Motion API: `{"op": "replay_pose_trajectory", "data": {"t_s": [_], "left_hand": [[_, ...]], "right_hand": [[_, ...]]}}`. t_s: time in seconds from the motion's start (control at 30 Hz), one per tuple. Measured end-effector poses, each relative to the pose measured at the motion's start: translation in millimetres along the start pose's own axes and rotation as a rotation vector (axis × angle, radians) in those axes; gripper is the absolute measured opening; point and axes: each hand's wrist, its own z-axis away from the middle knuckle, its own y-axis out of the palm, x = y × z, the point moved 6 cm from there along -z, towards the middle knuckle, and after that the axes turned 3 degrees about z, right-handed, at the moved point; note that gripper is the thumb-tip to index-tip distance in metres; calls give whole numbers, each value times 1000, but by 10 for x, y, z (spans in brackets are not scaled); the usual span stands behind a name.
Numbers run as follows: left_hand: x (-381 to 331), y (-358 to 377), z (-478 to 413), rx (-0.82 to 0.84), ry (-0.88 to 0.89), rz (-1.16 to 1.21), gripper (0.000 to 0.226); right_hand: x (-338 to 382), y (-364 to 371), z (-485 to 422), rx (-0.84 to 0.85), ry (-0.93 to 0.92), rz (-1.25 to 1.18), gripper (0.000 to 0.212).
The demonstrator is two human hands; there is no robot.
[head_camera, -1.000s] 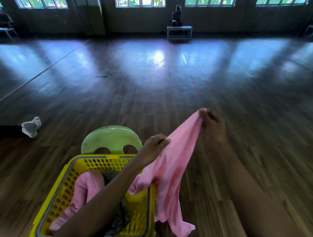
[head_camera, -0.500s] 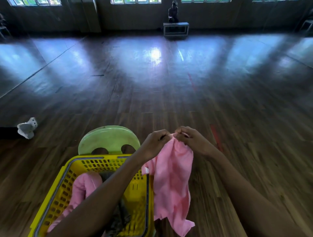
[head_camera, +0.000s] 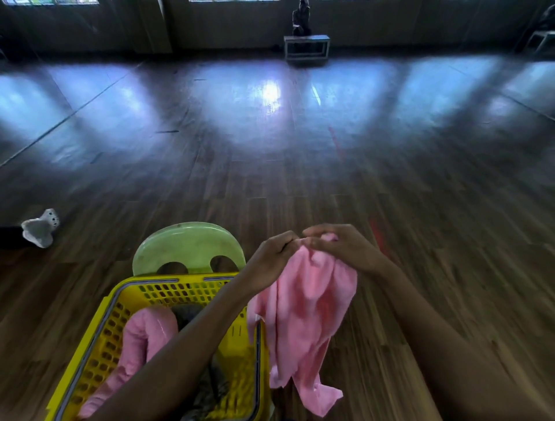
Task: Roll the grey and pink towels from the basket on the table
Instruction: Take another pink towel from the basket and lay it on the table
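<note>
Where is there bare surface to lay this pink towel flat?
Bare wood lies right of the yellow perforated plastic basket, beyond the right hand. The basket is crowded: a rolled pink towel, grey cloth and the left arm across it. The held pink towel hangs beside its rim.

The floor (head_camera: 300, 186) is made of dark wood planks, and it is shining strongly. Pale blue patches of light are lying across it in a row, and one bright white spot is glowing near the middle. A thin red line (head_camera: 335, 139) is running over the planks. The far wall (head_camera: 225, 27) is staying in shadow, and only the bottom edges of windows (head_camera: 51, 1) are showing at the top. A low bench (head_camera: 307, 48) is standing against the wall, with a dark figure (head_camera: 301, 18) sitting on it. At the left, a small grey object (head_camera: 40, 230) is lying on the floor. A pale green chair (head_camera: 187, 248) is standing in front.
</note>
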Motion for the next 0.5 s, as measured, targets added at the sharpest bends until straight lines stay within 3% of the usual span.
{"op": "replay_pose_trajectory", "data": {"t_s": [0.1, 0.27, 0.43, 0.5], "left_hand": [[-54, -6, -47, 4, -1, -21, 35], [54, 80, -1, 24, -59, 5, 34], [375, 173, 279, 27, -161, 94, 34], [483, 140, 367, 18, -184, 122, 30]], "right_hand": [[-95, 93, 36, 13, 1, -184, 15], [-147, 39, 37, -107, -44, -160, 13], [-246, -526, 39, -472, 22, -176, 17], [-261, -745, 60, -534, 43, -159, 13]]}}
